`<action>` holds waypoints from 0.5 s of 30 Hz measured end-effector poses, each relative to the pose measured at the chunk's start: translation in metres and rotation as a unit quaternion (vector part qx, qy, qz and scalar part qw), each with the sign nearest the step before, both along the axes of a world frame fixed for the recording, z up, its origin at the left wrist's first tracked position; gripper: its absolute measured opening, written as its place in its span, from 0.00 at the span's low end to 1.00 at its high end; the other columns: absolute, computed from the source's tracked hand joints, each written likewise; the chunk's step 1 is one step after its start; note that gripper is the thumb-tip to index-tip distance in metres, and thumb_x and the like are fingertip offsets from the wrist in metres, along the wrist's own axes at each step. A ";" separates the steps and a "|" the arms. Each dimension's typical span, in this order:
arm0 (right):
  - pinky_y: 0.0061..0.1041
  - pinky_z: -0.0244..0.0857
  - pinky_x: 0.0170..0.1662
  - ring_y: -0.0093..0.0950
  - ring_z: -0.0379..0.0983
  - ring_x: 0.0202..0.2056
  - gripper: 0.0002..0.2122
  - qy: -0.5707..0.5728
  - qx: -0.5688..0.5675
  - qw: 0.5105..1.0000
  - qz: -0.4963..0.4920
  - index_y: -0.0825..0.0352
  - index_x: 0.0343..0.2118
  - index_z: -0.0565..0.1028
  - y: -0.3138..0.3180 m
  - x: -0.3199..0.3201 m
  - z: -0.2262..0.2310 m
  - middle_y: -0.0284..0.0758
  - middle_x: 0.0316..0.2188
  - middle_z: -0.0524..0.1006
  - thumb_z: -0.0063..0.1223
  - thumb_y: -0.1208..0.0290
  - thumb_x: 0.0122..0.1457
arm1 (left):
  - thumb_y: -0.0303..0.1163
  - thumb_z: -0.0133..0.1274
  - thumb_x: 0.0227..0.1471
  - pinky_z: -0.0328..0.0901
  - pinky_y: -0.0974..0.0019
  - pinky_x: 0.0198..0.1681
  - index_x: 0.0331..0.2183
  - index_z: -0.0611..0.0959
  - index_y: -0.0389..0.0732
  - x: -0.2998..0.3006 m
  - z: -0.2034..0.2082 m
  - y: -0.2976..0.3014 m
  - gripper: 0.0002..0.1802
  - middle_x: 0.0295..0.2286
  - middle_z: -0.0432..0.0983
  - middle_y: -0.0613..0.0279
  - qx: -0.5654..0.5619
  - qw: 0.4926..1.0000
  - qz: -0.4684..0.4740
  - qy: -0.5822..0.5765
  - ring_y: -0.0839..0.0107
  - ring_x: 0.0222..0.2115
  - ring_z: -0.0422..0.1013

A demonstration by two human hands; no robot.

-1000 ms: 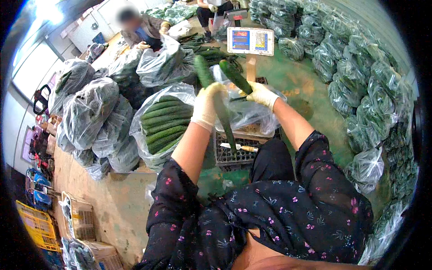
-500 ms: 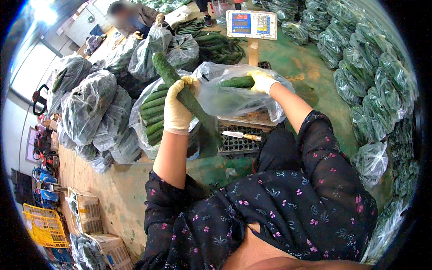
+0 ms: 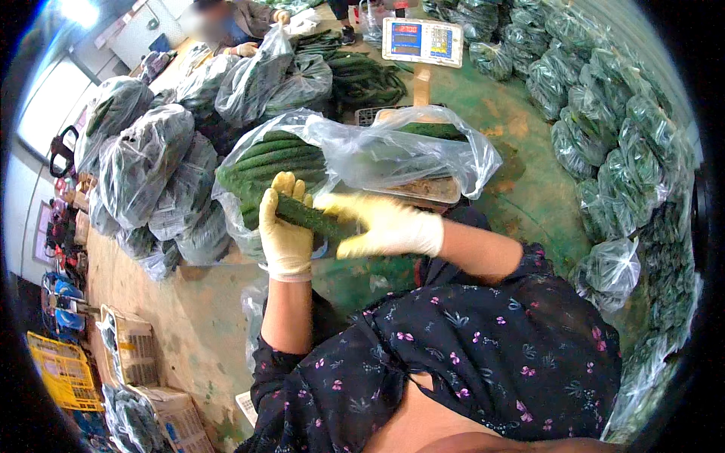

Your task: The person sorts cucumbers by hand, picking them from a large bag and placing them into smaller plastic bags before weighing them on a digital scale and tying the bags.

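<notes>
A dark green cucumber [image 3: 306, 215] lies across the palm of my left hand [image 3: 285, 234], which wears a pale yellow glove and grips it by one end. My right hand [image 3: 393, 229], gloved the same way and a little blurred, has its fingers and thumb around the other end. Just beyond my left hand is a clear plastic bag [image 3: 316, 140] packed with several cucumbers [image 3: 276, 160] side by side. To its right, another clear bag [image 3: 370, 162] with cucumber [image 3: 430, 130] inside lies on the scale's platform [image 3: 427, 189].
The scale's lit display [image 3: 421, 41] stands on a post behind the platform. Full bags [image 3: 147, 166] crowd the left, and more bagged cucumbers [image 3: 615, 151] are stacked along the right. Loose cucumbers [image 3: 366, 79] are heaped farther back. Another person [image 3: 245, 26] is at the far left. A yellow crate [image 3: 64, 370] stands lower left.
My left hand has come down and nearer with the cucumber, which now points lower right. My right hand has left the bag on the scale and moved left onto the cucumber.
</notes>
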State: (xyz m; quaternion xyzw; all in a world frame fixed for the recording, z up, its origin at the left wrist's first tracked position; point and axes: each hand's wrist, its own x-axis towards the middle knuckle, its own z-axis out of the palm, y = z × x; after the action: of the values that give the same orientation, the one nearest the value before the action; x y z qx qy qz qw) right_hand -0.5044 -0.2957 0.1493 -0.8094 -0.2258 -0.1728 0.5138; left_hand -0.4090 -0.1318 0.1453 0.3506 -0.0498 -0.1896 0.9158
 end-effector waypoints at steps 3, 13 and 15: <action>0.26 0.69 0.35 0.25 0.74 0.29 0.33 0.292 0.036 0.951 0.091 0.63 0.60 0.53 0.038 0.007 -0.008 0.40 0.35 0.76 0.52 0.66 0.51 | 0.43 0.49 0.53 0.55 0.60 0.51 0.47 0.74 0.41 -0.014 0.001 0.032 0.23 0.46 0.70 0.61 0.000 0.999 0.038 -0.036 0.66 0.47 0.64; 0.15 0.61 0.24 0.16 0.66 0.21 0.27 0.470 0.175 0.825 0.261 0.74 0.54 0.62 0.088 0.012 0.051 0.35 0.30 0.75 0.52 0.69 0.52 | 0.43 0.63 0.39 0.49 0.60 0.59 0.55 0.62 0.34 -0.161 -0.062 0.260 0.45 0.54 0.58 0.46 0.724 0.619 0.238 -0.190 0.57 0.56 0.55; 0.15 0.63 0.25 0.18 0.67 0.22 0.27 0.460 0.189 0.814 0.300 0.74 0.55 0.59 0.091 0.011 0.058 0.39 0.34 0.75 0.50 0.69 0.53 | 0.48 0.65 0.34 0.48 0.57 0.59 0.55 0.61 0.34 -0.198 -0.065 0.273 0.51 0.54 0.58 0.44 0.773 0.571 0.227 -0.157 0.51 0.56 0.53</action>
State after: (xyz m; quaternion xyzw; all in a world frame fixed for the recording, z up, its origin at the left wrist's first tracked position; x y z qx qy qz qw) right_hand -0.4930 -0.2043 0.2075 -0.5738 -0.1578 0.3427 0.7269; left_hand -0.6070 0.1412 0.0806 0.9491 0.0540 0.1162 0.2876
